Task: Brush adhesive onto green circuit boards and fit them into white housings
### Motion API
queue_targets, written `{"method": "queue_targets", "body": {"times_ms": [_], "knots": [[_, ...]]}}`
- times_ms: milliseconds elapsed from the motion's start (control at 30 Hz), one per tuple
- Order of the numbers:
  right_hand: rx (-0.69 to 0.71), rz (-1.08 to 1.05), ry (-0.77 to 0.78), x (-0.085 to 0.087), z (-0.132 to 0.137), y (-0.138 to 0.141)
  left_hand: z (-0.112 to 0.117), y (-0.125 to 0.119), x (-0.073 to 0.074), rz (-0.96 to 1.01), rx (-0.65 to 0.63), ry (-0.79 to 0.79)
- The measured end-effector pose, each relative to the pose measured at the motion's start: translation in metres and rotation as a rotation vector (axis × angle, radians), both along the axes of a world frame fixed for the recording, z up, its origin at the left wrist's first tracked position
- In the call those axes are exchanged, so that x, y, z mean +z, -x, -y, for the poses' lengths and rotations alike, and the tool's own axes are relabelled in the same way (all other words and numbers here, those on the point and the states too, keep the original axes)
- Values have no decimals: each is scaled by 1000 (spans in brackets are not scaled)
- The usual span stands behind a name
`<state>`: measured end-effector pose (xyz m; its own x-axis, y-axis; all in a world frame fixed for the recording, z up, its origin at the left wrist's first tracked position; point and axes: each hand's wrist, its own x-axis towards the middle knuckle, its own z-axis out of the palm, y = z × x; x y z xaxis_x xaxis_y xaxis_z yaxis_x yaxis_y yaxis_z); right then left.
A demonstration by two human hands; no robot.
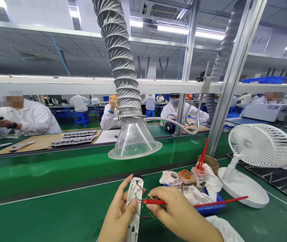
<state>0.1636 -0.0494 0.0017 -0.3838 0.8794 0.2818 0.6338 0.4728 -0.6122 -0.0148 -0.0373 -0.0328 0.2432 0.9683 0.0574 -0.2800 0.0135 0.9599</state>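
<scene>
My left hand (119, 215) is closed around a long white plastic housing (133, 218), held upright with its open inner side towards me. Thin red and black wires run from the housing to a small green circuit board (147, 211), partly hidden behind my right fingers. My right hand (173, 210) pinches a long red stick (221, 201), whose blunt end points left at the wires and housing. What kind of tool the stick is, I cannot make out. Whether my right hand also grips the board is hidden.
A blue tray (210, 210) on the right holds small bottles (186, 179), crumpled white cloths and upright red sticks (203, 154). Beyond it stands a white fan (244, 185). A clear extraction hood (135, 139) hangs ahead over the green bench. Co-workers sit across the line.
</scene>
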Motion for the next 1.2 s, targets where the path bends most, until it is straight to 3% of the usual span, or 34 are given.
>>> {"method": "queue_targets", "body": {"times_ms": [333,700,1200], "knots": [[31,-2,17,-3,2,2,0,3,-2,-9,-14,-16],[-13,-14,41,-4,-1,2,0,-1,-3,233,-69,76],[28,-57,73,5,0,4,2,0,2,-32,98,-76]]}}
